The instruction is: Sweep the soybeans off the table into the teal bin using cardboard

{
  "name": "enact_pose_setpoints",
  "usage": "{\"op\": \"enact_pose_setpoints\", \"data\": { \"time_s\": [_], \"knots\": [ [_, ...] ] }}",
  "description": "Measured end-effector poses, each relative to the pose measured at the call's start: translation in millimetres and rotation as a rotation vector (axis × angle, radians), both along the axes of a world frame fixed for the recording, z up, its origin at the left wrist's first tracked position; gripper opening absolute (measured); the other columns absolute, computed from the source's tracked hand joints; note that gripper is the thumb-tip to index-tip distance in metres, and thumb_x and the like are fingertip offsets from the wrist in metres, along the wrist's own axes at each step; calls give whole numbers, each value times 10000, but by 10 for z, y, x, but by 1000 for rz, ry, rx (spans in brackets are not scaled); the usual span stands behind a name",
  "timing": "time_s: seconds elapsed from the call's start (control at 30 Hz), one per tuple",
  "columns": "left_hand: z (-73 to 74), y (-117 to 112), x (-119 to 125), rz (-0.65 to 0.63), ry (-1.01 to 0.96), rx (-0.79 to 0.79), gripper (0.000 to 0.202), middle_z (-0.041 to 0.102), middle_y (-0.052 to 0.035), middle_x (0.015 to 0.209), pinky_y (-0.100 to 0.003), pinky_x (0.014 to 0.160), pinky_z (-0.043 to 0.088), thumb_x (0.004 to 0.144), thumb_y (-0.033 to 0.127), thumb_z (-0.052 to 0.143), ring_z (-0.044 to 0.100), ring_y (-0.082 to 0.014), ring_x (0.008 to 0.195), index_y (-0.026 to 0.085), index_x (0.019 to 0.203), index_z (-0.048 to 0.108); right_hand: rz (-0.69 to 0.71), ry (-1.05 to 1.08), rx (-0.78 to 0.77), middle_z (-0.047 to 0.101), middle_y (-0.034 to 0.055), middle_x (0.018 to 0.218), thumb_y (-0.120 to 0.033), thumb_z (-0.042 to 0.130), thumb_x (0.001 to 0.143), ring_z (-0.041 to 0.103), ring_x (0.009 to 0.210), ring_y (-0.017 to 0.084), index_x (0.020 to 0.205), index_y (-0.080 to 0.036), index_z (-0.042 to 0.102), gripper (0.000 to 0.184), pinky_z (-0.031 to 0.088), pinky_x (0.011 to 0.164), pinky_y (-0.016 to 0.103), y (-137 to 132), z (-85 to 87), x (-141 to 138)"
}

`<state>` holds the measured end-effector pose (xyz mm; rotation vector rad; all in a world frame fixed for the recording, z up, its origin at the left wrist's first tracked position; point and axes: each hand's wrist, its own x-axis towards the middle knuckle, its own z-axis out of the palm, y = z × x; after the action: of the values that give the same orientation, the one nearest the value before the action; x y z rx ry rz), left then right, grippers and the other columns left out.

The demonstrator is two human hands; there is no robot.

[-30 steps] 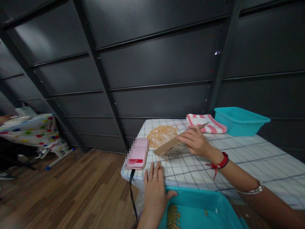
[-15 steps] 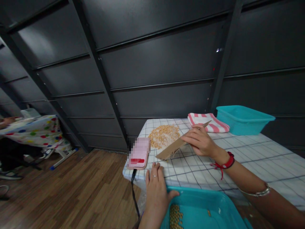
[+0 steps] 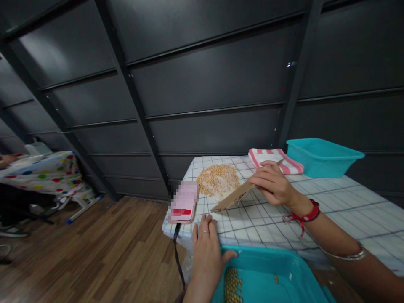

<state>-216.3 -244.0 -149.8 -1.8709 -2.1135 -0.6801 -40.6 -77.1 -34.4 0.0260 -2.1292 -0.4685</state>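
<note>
My right hand (image 3: 274, 184) grips a strip of brown cardboard (image 3: 232, 198) that stands on edge on the checked tablecloth (image 3: 315, 193), just right of a pile of yellow beans (image 3: 217, 179). My left hand (image 3: 206, 248) grips the near-left rim of a teal basin (image 3: 268, 277) held at the table's front edge, thumb inside and fingers spread on the cloth. Some beans (image 3: 232, 286) lie in that basin.
A pink phone (image 3: 184, 202) with a black cable lies at the table's left corner. A pink-striped towel (image 3: 274, 160) and a second teal basin (image 3: 322, 155) sit at the back. Another person's table with a dotted cloth (image 3: 41, 172) stands far left. Dark wall behind.
My right hand and the cardboard have shifted a little to the right, away from the phone. My left hand stays on the basin rim.
</note>
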Motion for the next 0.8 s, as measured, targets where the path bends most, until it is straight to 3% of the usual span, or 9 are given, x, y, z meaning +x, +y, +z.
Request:
{"op": "enact_pose_setpoints", "data": {
  "time_s": [0.53, 0.8],
  "knots": [
    [14, -9, -4, 5, -1, -18, 771, 513, -198, 1215, -607, 936, 350, 502, 400, 773, 407, -377, 1190, 122, 1125, 412, -9, -3, -14, 616, 16, 762, -72, 434, 739, 517, 696, 169, 994, -212, 551, 313, 380, 788, 422, -69, 44, 8],
    [-12, -8, -26, -25, 11, 2, 726, 506, -194, 1219, -606, 923, 359, 556, 424, 736, 403, -371, 1197, 142, 1138, 406, -40, -27, -38, 603, 10, 744, -76, 414, 748, 515, 699, 169, 988, -219, 551, 311, 379, 775, 409, -50, 14, -33]
  ]
}}
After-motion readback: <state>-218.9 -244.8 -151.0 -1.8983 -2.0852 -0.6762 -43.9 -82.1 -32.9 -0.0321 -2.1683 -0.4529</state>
